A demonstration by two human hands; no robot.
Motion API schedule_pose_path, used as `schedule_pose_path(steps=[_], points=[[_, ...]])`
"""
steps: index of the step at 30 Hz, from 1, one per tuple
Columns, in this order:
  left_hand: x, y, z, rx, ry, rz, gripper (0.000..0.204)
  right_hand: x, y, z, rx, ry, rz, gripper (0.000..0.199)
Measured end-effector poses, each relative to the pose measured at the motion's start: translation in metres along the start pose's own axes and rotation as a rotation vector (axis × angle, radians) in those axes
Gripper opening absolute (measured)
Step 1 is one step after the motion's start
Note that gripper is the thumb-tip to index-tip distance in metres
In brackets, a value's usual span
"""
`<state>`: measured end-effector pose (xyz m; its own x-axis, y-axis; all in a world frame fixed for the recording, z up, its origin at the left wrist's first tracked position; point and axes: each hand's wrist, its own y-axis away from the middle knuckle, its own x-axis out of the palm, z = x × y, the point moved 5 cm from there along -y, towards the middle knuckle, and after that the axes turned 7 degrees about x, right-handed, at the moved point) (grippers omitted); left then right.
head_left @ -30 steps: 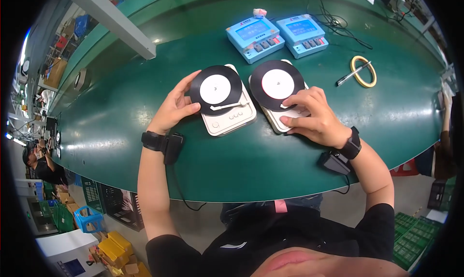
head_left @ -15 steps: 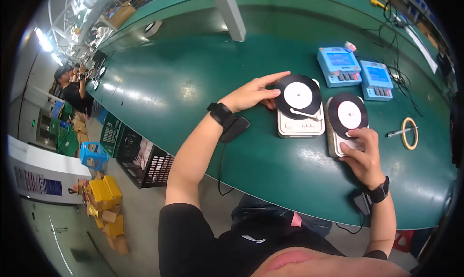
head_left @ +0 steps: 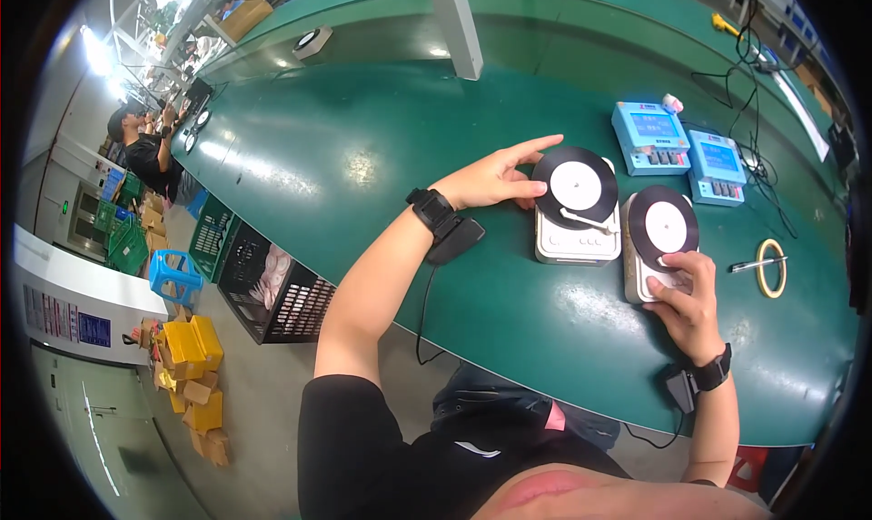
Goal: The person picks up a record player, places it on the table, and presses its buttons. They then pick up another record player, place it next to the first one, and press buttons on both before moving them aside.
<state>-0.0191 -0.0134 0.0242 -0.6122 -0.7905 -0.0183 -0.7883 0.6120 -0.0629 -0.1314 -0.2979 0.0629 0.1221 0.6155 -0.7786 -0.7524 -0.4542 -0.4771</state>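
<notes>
Two small white toy record players with black discs and white labels lie side by side on the green table. My left hand (head_left: 492,177) is at the left side of the left record player (head_left: 578,250). Its thumb touches the edge of the disc (head_left: 552,164), the index finger reaches past the far rim, and the other fingers curl against the side, partly hidden. My right hand (head_left: 688,309) grips the near end of the right record player (head_left: 635,282), thumb and fingertips on its top just below the disc (head_left: 647,225).
Two blue box-shaped meters (head_left: 651,138) with screens and black cables (head_left: 758,193) stand beyond the players. Right of them lie a pen (head_left: 747,266) and a yellowish ring (head_left: 772,282). A grey post (head_left: 454,25) rises at the back. Black crates (head_left: 272,293) stand off the table's left edge.
The whole view has shifted slightly, so the table things sit a little lower and to the right. Both hands keep nearly the same hold on the two record players.
</notes>
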Motion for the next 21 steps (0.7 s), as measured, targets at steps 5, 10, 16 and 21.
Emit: schedule_pose_path(steps=[5, 10, 16, 21], points=[[-0.004, -0.001, 0.005, 0.064, -0.003, 0.054, 0.091, 0.000, 0.000, 0.000, 0.001, -0.024, 0.003, 0.040], [0.004, 0.003, -0.006, 0.017, 0.028, 0.114, 0.099, 0.001, 0.001, -0.002, 0.010, -0.033, 0.004, 0.040], [0.003, 0.002, -0.006, 0.000, -0.005, 0.099, 0.102, 0.000, 0.002, -0.003, -0.004, -0.019, 0.028, 0.045], [0.003, 0.000, -0.003, 0.006, 0.025, 0.089, 0.101, 0.000, 0.002, -0.006, -0.012, -0.018, 0.028, 0.044]])
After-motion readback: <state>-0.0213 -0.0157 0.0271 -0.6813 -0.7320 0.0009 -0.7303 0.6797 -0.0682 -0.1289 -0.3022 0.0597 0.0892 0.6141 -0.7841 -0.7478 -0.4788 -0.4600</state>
